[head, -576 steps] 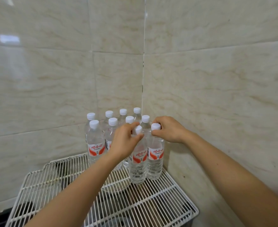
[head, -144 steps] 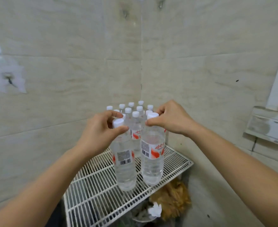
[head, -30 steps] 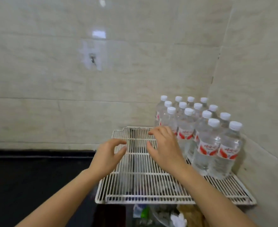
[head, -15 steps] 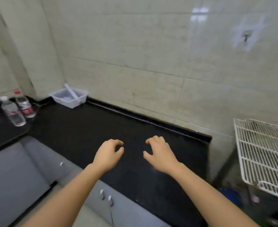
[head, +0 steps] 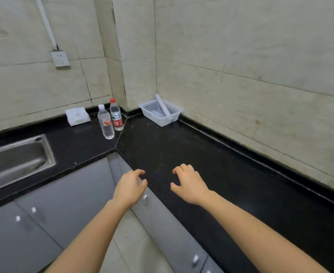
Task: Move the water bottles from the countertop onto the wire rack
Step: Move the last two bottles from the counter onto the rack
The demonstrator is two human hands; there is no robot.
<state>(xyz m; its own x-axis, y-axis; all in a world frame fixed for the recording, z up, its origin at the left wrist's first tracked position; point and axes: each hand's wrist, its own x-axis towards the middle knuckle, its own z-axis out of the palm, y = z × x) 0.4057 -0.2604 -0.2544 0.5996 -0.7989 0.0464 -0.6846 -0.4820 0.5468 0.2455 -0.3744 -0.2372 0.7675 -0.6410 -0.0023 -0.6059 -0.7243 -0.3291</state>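
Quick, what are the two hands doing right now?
Left hand: open, fingers curled, holding nothing.
Right hand: open, fingers curled, holding nothing.

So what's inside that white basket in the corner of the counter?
A white tube-like roll leans across the white basket, one end above the rim. The near wall hides part of the floor.

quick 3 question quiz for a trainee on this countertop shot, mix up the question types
1. True or false: the left hand and right hand each hold a bottle.
2. How many bottles stand on the countertop?
3. The red-capped bottle is: A) in the white basket B) in the sink C) beside the white-capped bottle

Key
1. False; both hands are empty, fingers loosely curled.
2. Two.
3. C, near the corner; whether they touch is unclear.
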